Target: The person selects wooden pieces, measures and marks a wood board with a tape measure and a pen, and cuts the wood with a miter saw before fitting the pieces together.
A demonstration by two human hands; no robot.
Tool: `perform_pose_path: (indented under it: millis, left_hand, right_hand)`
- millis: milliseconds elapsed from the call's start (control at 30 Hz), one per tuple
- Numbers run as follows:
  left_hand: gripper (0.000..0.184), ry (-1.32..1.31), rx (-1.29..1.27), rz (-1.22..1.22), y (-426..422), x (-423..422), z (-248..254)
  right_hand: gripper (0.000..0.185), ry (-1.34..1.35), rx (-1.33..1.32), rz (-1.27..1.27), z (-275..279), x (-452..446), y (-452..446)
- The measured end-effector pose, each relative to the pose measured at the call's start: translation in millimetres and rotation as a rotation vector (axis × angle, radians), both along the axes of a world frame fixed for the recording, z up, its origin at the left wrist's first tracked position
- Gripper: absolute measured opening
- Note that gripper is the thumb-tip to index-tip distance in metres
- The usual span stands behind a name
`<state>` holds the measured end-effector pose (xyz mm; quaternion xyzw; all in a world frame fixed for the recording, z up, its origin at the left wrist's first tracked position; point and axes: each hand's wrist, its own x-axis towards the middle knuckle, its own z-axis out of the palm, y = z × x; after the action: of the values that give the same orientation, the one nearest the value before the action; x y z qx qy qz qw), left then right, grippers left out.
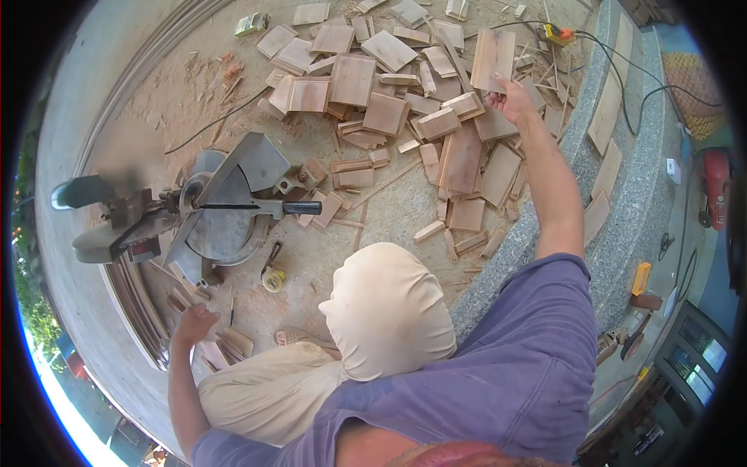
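Observation:
My right hand [510,101] reaches out at the upper right, its fingers closed on the lower edge of a flat wooden board [493,56]. The board is held above a heap of loose wood pieces [387,114]. At the lower left, my left hand [197,324] is by some wood strips [233,342]; its fingers are mostly hidden and I cannot tell whether they hold anything. Ahead of that hand stands a miter saw [222,226] with a black handle [303,208]. A blurred patch shows above the saw's left part.
A yellow tape measure [272,279] and a pencil [232,310] lie on the dusty floor near my knee. Along the right runs a granite step [517,268] with boards on it. A black cable [615,58] leads from an orange plug [562,33]. Long strips [132,307] lie at the left.

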<state>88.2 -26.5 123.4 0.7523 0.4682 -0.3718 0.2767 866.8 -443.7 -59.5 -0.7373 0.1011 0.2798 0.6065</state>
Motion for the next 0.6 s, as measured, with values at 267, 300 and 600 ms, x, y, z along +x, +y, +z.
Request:
perform_pose_path:
  millis: [267,300,600]
  left_hand:
    - [0.037,-0.257,-0.130,-0.384,-23.5,105.2,14.4]
    - [0.037,-0.365,-0.199,-0.353,-31.3,117.7,19.6]
    - [0.033,-0.685,-0.025,-0.462,-28.2,158.8,55.5]
  right_hand:
    - [0.026,-0.674,-0.280,0.394,147.0,-169.7,-23.5]
    - [0.026,-0.837,-0.341,0.422,163.9,-189.4,-19.6]
    - [0.031,-1.016,-0.547,0.747,259.3,-300.0,17.5]
